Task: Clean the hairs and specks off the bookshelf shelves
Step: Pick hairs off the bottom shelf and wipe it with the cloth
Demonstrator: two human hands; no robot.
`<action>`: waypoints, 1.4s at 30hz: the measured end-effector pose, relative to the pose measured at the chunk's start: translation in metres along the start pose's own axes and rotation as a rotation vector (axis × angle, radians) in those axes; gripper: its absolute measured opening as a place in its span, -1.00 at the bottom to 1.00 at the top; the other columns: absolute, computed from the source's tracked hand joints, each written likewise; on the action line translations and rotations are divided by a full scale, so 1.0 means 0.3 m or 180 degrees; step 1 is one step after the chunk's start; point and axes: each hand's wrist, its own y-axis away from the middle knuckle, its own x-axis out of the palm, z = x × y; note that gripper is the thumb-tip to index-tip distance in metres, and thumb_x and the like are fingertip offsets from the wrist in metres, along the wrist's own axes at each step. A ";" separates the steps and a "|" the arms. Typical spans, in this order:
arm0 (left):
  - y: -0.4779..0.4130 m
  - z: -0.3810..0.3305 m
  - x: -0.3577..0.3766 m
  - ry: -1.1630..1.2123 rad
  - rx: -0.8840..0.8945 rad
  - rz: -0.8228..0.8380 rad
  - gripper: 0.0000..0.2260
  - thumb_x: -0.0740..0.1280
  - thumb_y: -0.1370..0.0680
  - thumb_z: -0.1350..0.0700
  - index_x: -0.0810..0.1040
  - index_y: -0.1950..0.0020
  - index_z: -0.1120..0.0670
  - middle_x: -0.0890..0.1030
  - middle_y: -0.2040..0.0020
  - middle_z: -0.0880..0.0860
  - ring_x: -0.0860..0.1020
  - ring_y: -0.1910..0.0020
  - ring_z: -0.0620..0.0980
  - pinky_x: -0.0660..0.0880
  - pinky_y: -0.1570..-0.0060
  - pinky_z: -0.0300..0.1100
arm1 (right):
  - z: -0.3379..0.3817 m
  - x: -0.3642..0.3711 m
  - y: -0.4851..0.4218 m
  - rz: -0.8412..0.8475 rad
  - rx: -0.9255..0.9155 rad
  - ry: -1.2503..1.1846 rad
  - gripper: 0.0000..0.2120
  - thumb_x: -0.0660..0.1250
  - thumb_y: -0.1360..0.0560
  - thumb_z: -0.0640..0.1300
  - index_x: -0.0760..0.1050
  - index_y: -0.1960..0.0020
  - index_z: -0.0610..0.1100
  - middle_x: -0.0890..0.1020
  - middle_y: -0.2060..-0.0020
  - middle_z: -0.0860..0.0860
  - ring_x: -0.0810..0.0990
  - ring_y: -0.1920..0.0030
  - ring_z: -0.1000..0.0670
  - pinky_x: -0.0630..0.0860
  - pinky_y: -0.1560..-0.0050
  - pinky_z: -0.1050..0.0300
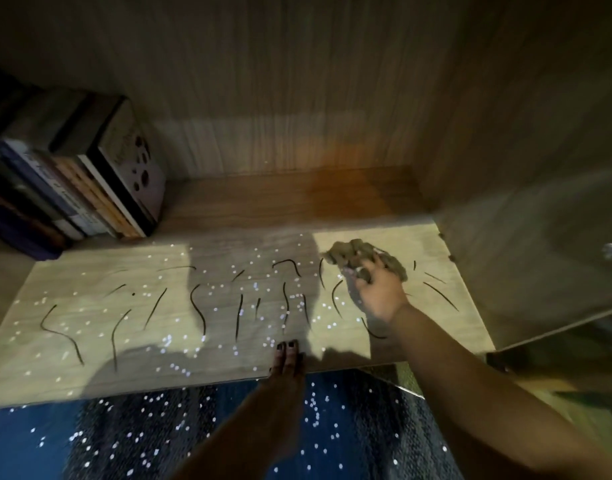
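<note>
Left hand (287, 358) flat on pale wooden shelf (401, 237); right hand (379, 296) clutches crumpled grey-brown cloth (363, 258).
Most dark curved hairs (240, 317) and white specks (166, 341) lie at its 9 o'clock, strands running 12-to-6.

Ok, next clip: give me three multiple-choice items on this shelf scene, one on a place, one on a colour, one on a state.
1. Where do the books stand on the shelf?
A) right end
B) left end
C) front edge

2. What colour are the specks?
A) red
B) green
C) white

3. What is the right hand doing?
A) gripping the cloth
B) lying flat and empty
C) lifting a book

Answers:
1 B, their spines show at the far left.
2 C, pale dots lie scattered on the wood among the dark hairs.
3 A, its fingers curl into the crumpled cloth.
</note>
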 end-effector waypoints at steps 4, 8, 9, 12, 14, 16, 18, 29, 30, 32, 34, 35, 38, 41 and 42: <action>-0.010 0.001 0.000 -0.0197 -0.0103 0.0162 -0.11 0.32 -0.56 0.15 -0.39 -0.51 0.17 -0.45 -0.45 0.18 -0.36 -0.47 0.21 -0.01 -0.55 0.11 | -0.004 0.043 0.208 0.0142 -0.0409 -0.0749 -0.70 0.27 -0.57 -0.06 0.48 -0.29 0.11 0.50 -0.32 -0.07 0.44 -0.32 -0.10 0.37 -0.33 0.17; 0.008 -0.005 -0.007 0.0093 -0.0114 0.0115 -0.04 0.37 -0.53 0.17 -0.41 -0.52 0.12 -0.41 -0.52 0.18 -0.31 -0.53 0.22 -0.01 -0.55 0.02 | 0.031 -0.046 0.336 0.0236 -0.0072 -0.1923 -0.79 0.26 -0.59 -0.14 0.54 -0.13 0.12 0.66 0.08 -0.05 0.62 0.07 -0.02 0.50 0.18 0.35; 0.006 -0.004 -0.007 0.0172 -0.0116 0.0101 -0.03 0.38 -0.52 0.19 -0.40 -0.53 0.12 -0.42 -0.52 0.17 -0.31 -0.53 0.22 -0.01 -0.55 0.01 | 0.034 -0.080 0.330 0.0077 0.0003 -0.2265 -0.80 0.25 -0.59 -0.17 0.55 -0.14 0.02 0.66 0.09 -0.04 0.64 0.12 0.03 0.53 0.22 0.33; -0.002 0.005 0.014 0.0252 -0.0203 0.0078 -0.04 0.37 -0.51 0.26 -0.40 -0.53 0.13 -0.42 -0.52 0.17 -0.30 -0.54 0.21 0.03 -0.54 0.01 | 0.042 -0.198 0.232 -0.0520 0.0062 -0.2673 -0.79 0.22 -0.60 -0.23 0.50 -0.20 -0.13 0.66 0.06 0.00 0.64 0.13 0.17 0.56 0.17 0.36; -0.002 0.000 0.011 0.0086 -0.0175 0.0032 -0.10 0.31 -0.52 0.28 -0.38 -0.53 0.18 -0.41 -0.51 0.22 -0.28 -0.54 0.24 0.02 -0.54 0.03 | 0.033 -0.241 0.127 -0.0621 0.0019 -0.2679 -0.72 0.18 -0.60 -0.34 0.43 -0.30 -0.24 0.59 -0.07 -0.10 0.60 0.05 0.15 0.50 0.05 0.42; -0.006 0.002 0.013 -0.0054 -0.0096 -0.0035 -0.15 0.27 -0.55 0.23 -0.37 -0.52 0.22 -0.42 -0.47 0.25 -0.27 -0.54 0.27 -0.05 -0.54 0.04 | 0.008 -0.231 0.009 -0.0711 0.0128 -0.2284 -0.66 0.16 -0.59 -0.38 0.38 -0.36 -0.27 0.52 -0.10 -0.09 0.54 0.03 0.11 0.43 0.04 0.45; -0.009 0.004 0.018 -0.0055 -0.0112 -0.0050 -0.11 0.30 -0.55 0.18 -0.39 -0.51 0.21 -0.42 -0.48 0.19 -0.28 -0.54 0.23 -0.05 -0.55 0.03 | -0.011 -0.176 -0.072 -0.0669 0.0281 -0.1844 -0.66 0.19 -0.59 -0.31 0.43 -0.34 -0.16 0.57 -0.02 -0.01 0.54 -0.07 0.01 0.40 -0.05 0.27; 0.006 0.005 0.009 0.0090 -0.0017 0.0067 -0.03 0.39 -0.53 0.13 -0.37 -0.54 0.19 -0.40 -0.52 0.23 -0.32 -0.52 0.24 0.04 -0.55 0.02 | 0.030 0.065 0.362 0.0451 -0.0719 -0.0311 -0.50 0.26 -0.52 -0.29 0.41 -0.34 0.17 0.33 -0.28 0.21 0.42 -0.22 0.06 0.45 -0.26 0.06; 0.009 0.011 0.003 0.0029 0.0006 0.0147 -0.03 0.41 -0.53 0.10 -0.34 -0.55 0.21 -0.38 -0.52 0.26 -0.31 -0.52 0.26 0.01 -0.55 0.01 | 0.032 0.066 0.419 0.0534 -0.0567 -0.0409 -0.51 0.25 -0.53 -0.30 0.41 -0.32 0.18 0.37 -0.23 0.22 0.43 -0.19 0.08 0.43 -0.25 0.06; 0.026 0.018 -0.024 0.0162 0.0054 0.0191 -0.06 0.42 -0.53 0.10 -0.26 -0.58 0.20 -0.32 -0.55 0.25 -0.24 -0.55 0.26 0.03 -0.54 0.02 | 0.037 0.064 0.514 0.0621 -0.0275 -0.0786 -0.61 0.27 -0.55 -0.21 0.44 -0.19 0.28 0.51 -0.12 0.23 0.48 -0.10 0.17 0.42 -0.17 0.13; 0.063 0.027 -0.041 0.0358 0.0204 0.0077 -0.14 0.39 -0.54 0.16 -0.17 -0.61 0.12 -0.22 -0.60 0.19 -0.09 -0.57 0.25 0.12 -0.51 0.02 | 0.028 0.067 0.574 0.0599 -0.0218 -0.1228 -0.72 0.29 -0.56 -0.12 0.51 -0.10 0.27 0.60 -0.05 0.23 0.52 -0.09 0.20 0.44 -0.13 0.12; 0.082 0.039 -0.036 0.0472 0.0306 -0.0057 -0.19 0.35 -0.56 0.18 -0.14 -0.61 0.08 -0.17 -0.61 0.14 -0.05 -0.58 0.20 0.13 -0.50 -0.01 | 0.027 0.058 0.586 0.0492 -0.0178 -0.1341 -0.74 0.26 -0.58 -0.11 0.54 -0.13 0.22 0.62 -0.07 0.19 0.53 -0.13 0.15 0.46 -0.15 0.08; 0.147 0.083 0.021 0.0754 0.0516 -0.0683 -0.34 0.28 -0.58 0.15 0.04 -0.61 0.02 -0.05 -0.62 0.00 -0.08 -0.59 0.01 0.00 -0.53 -0.15 | 0.012 0.000 0.565 -0.0030 -0.0057 -0.1851 -0.73 0.21 -0.60 -0.18 0.50 -0.26 -0.02 0.64 -0.13 0.05 0.60 -0.15 0.02 0.56 -0.13 0.02; 0.225 0.125 0.095 0.1029 0.0389 -0.1142 -0.54 0.30 -0.53 0.12 0.42 -0.44 0.01 0.38 -0.48 0.03 0.31 -0.47 0.04 0.23 -0.43 -0.20 | 0.010 -0.067 0.505 -0.0734 0.0103 -0.1887 -0.71 0.21 -0.59 -0.07 0.46 -0.27 -0.14 0.65 -0.07 -0.01 0.63 -0.04 0.06 0.56 -0.08 0.14; 0.253 0.137 0.116 0.1149 0.0309 -0.1164 -0.59 0.30 -0.52 0.10 0.50 -0.37 0.01 0.49 -0.38 0.04 0.43 -0.37 0.05 0.31 -0.35 -0.21 | -0.005 -0.081 0.472 -0.0878 0.0220 -0.1840 -0.70 0.21 -0.59 -0.03 0.46 -0.25 -0.15 0.65 -0.01 0.03 0.61 0.03 0.14 0.53 -0.05 0.21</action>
